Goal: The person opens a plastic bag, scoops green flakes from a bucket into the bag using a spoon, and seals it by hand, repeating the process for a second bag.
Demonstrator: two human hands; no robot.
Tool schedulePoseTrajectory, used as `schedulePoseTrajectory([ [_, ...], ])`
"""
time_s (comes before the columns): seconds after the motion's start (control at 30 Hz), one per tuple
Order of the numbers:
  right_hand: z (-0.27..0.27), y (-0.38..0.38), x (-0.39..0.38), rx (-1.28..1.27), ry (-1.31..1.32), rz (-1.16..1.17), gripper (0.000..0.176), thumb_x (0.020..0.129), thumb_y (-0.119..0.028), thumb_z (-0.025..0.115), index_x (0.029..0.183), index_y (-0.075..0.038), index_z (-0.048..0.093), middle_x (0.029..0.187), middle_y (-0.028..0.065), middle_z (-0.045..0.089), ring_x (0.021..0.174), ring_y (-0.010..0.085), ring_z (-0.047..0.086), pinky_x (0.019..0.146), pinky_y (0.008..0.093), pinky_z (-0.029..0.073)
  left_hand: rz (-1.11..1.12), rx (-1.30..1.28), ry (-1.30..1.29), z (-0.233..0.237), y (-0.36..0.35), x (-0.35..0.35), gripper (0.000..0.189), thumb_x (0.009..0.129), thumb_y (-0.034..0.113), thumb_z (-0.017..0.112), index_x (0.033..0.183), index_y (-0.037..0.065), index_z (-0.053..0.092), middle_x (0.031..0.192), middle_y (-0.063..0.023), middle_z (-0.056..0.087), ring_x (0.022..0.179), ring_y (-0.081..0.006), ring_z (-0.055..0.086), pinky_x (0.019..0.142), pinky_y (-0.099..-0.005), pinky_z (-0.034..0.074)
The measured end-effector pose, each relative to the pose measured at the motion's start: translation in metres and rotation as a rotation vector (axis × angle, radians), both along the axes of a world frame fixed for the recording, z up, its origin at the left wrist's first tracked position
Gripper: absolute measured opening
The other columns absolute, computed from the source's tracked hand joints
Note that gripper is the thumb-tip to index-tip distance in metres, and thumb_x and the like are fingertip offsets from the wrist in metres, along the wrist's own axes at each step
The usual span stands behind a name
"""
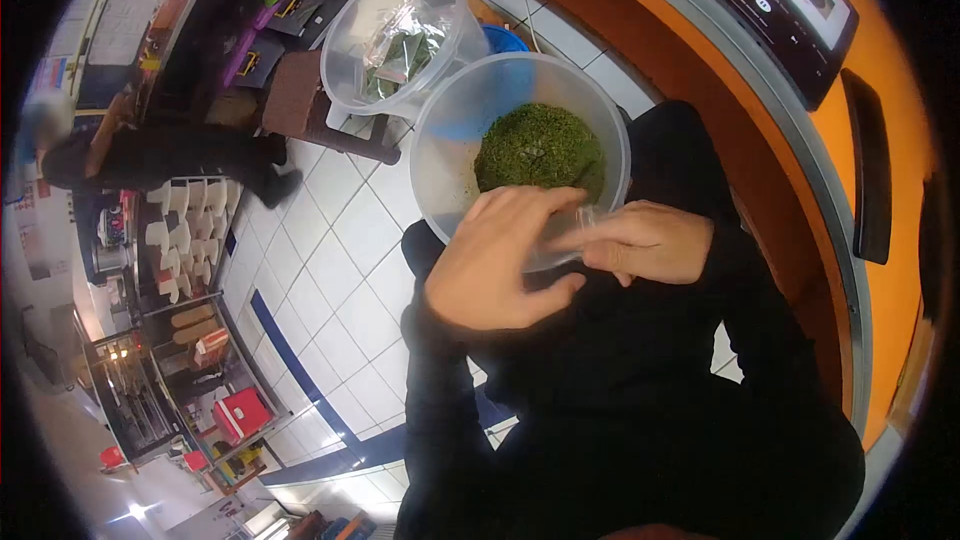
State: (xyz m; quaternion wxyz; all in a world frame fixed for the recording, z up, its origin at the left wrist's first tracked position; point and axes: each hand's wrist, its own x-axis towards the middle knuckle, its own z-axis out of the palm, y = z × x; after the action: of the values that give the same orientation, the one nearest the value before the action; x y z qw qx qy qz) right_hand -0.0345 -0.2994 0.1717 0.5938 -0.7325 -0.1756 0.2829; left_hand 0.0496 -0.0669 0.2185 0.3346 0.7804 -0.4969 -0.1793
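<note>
A large translucent bucket (440,130) stands in front of my lap, with crumbled green dried herb (540,150) in its bottom. At its near rim, my right hand (655,242) has its fingers closed on a small piece of clear plastic, which looks like a bag (556,252). Blurred, the plastic shows between the two hands. My left hand (495,265) is beside it, fingers stretched out and thumb apart, its fingertips partly in front of the herb. Whether the left fingers touch the plastic is hard to see.
Behind the bucket, a second translucent tub (335,60) holds clear packets with green contents (405,58). A brown stool (300,100) stands beside it. At right, a tablet (770,10) lies on the orange counter (810,155). Another person (170,155) stands at left near shelves (190,230).
</note>
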Motion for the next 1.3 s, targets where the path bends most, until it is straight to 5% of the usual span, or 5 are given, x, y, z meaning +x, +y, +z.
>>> schedulePoseTrajectory([
  [0.23,0.007,0.014,0.002,-0.009,0.042,0.022,0.080,0.109,-0.066,0.037,0.157,-0.002,0.042,0.066,0.0075,0.059,0.053,0.0170,0.063,0.051,0.0315,0.051,0.064,0.081,-0.232,-0.023,-0.007,-0.007,0.044,0.075,0.029,0.080,0.108,0.005,0.064,0.094,-0.0128,0.071,0.098,-0.0327,0.068,0.107,-0.0506,0.044],
  [0.4,0.007,0.019,0.001,-0.004,0.131,-0.024,0.070,0.109,-0.066,0.036,0.129,-0.002,0.057,0.061,0.0071,0.057,0.049,0.0173,0.061,0.049,0.0311,0.050,0.080,0.072,-0.317,-0.037,-0.010,-0.005,0.042,0.072,0.031,0.080,0.102,0.006,0.065,0.089,-0.0113,0.070,0.090,-0.0323,0.068,0.102,-0.0485,0.046],
  [0.73,0.020,0.027,0.011,-0.121,0.137,-0.014,0.063,0.111,-0.061,0.037,0.117,-0.003,0.063,0.062,0.0098,0.059,0.053,0.0214,0.065,0.052,0.0349,0.051,0.143,-0.122,-0.301,-0.046,-0.003,-0.002,0.043,0.065,0.032,0.083,0.094,0.006,0.065,0.080,-0.0115,0.066,0.079,-0.0351,0.065,0.085,-0.0445,0.050],
  [0.9,0.013,0.032,0.011,-0.086,-0.284,-0.173,0.064,0.110,-0.061,0.040,0.100,-0.002,0.061,0.066,0.0169,0.063,0.064,0.0330,0.070,0.064,0.0452,0.052,0.194,-0.167,-0.290,-0.044,-0.003,-0.002,0.042,0.066,0.033,0.082,0.094,0.007,0.063,0.078,-0.0093,0.066,0.077,-0.0329,0.066,0.085,-0.0432,0.050],
  [1.3,0.013,0.035,0.023,-0.223,-0.546,-0.170,0.065,0.109,-0.062,0.039,0.115,-0.004,0.066,0.078,0.0165,0.070,0.071,0.0353,0.072,0.065,0.0474,0.054,0.285,-0.115,-0.380,-0.055,0.003,0.001,0.044,0.071,0.042,0.079,0.093,0.007,0.062,0.076,-0.0098,0.066,0.077,-0.0326,0.067,0.080,-0.0430,0.049],
])
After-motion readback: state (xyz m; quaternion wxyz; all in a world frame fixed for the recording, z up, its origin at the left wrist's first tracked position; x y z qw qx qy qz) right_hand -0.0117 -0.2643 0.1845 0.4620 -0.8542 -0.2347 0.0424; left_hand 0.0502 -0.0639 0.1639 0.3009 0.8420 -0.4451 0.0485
